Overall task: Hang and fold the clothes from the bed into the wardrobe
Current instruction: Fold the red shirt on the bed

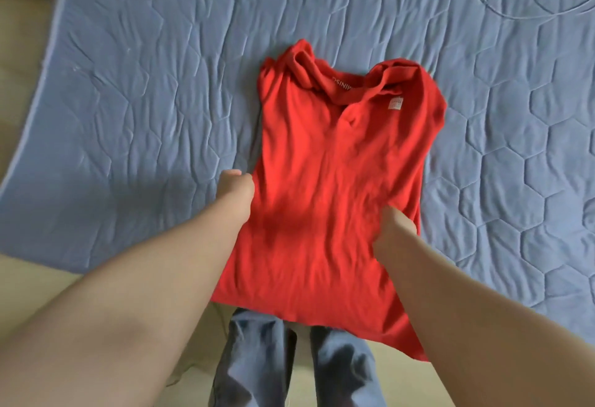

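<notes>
At 6 o'clock, nearest the viewer, two legs in blue jeans [244, 358] were seen standing at the edge of the bed. Two bare forearms were stretched forward from 7 and 5 o'clock.

The left hand [237, 186] was closed on the left edge of a red shirt [338, 155]. The right hand [395, 229] was bunched into the cloth near its right edge. On both hands the fingers were curled together and clamped on the fabric, with the fingertips hidden.

The shirt was spread face up in the middle of the view on a blue quilted bed cover [145, 84]. Its hem was draped over the near edge of the bed. Its rumpled collar [322, 84] and a small white label [396, 103] were turned towards 12 o'clock.

A thin white cable [515, 10] was left lying at 1 o'clock, well apart from the shirt.

The task was judged to be under way. This garment was laid out but no cross fold had been made. No wardrobe, hanger or other clothes were shown, so the remaining work could not be counted.
</notes>
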`<state>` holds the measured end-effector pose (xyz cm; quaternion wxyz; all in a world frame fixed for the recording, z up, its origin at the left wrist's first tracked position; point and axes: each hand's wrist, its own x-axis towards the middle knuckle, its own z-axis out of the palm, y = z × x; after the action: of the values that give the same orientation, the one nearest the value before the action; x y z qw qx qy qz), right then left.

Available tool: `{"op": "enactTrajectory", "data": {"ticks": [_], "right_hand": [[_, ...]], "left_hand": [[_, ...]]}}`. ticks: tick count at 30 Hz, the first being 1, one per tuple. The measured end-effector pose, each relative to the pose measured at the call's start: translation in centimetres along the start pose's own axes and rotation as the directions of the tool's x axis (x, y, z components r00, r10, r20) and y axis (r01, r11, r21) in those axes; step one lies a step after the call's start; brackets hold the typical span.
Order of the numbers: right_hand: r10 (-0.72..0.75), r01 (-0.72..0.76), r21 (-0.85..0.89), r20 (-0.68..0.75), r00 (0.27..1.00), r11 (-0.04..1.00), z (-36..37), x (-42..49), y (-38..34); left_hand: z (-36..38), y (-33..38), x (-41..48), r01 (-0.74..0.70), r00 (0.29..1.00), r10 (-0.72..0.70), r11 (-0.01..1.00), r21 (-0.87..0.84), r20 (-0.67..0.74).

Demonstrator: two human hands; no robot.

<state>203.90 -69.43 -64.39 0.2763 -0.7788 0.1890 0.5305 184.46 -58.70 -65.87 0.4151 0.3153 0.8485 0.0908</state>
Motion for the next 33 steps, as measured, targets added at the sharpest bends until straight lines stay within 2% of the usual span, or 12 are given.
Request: {"op": "enactTrajectory", "data": {"ticks": [2, 7, 10, 12, 15, 19, 21, 23, 25, 27, 31, 33], "right_hand": [[-0.064, 0.064, 0.033, 0.016, 0.998, 0.997, 3.2, -0.1, -2.5], [-0.321, 0.324, -0.087, 0.049, 0.946, 0.942, 10.6, 3.9, -6.1], [-0.276, 0.283, -0.057, 0.099, 0.956, 0.957, 13.7, 6.4, -7.4], [-0.193, 0.195, -0.053, 0.050, 0.980, 0.979, 14.4, 7.9, -7.7], [-0.079, 0.078, 0.039, 0.024, 0.997, 0.996, 14.5, 9.3, -8.8], [-0.032, 0.031, 0.031, 0.019, 0.999, 0.999, 14.9, 10.6, -9.2], [-0.034, 0.034, 0.036, 0.011, 0.999, 0.999, 15.0, 10.7, -9.2], [-0.045, 0.045, 0.046, 0.002, 0.999, 0.998, 14.9, 11.0, -9.4], [-0.051, 0.052, 0.039, -0.027, 0.998, 0.998, 14.7, 11.3, -9.7], [-0.047, 0.047, 0.021, -0.019, 0.999, 0.999, 14.7, 11.4, -10.1], [-0.016, 0.016, 0.002, 0.039, 0.999, 1.000, 14.4, 11.5, -9.9], [-0.003, 0.003, -0.004, 0.066, 0.998, 1.000, 14.2, 11.1, -9.9]], "left_hand": [[0.6, 2.4, 2.4, -0.051, 0.998, 0.051, 0.999, -0.009, 0.044], [3.1, 7.2, 9.7, -0.075, 0.979, 0.082, 0.996, -0.045, 0.186], [4.5, 8.4, 12.6, 0.042, 0.957, 0.011, 0.984, -0.176, 0.290], [5.2, 8.8, 14.0, 0.093, 0.925, -0.002, 0.971, -0.221, 0.381], [6.1, 9.8, 15.2, 0.113, 0.816, 0.058, 0.960, -0.257, 0.575], [7.3, 11.3, 14.9, 0.127, 0.699, 0.098, 0.958, -0.258, 0.708], [7.7, 12.0, 14.6, 0.228, 0.661, 0.104, 0.916, -0.331, 0.743], [7.7, 12.7, 14.6, 0.337, 0.638, 0.191, 0.802, -0.493, 0.746], [7.4, 13.3, 14.4, 0.387, 0.648, 0.279, 0.680, -0.623, 0.708], [6.6, 13.8, 14.8, 0.389, 0.665, 0.311, 0.632, -0.670, 0.679], [4.1, 14.2, 15.5, 0.172, 0.706, 0.292, 0.813, -0.556, 0.646], [2.6, 13.9, 15.6, -0.099, 0.823, 0.358, 0.855, -0.510, 0.441]]}}
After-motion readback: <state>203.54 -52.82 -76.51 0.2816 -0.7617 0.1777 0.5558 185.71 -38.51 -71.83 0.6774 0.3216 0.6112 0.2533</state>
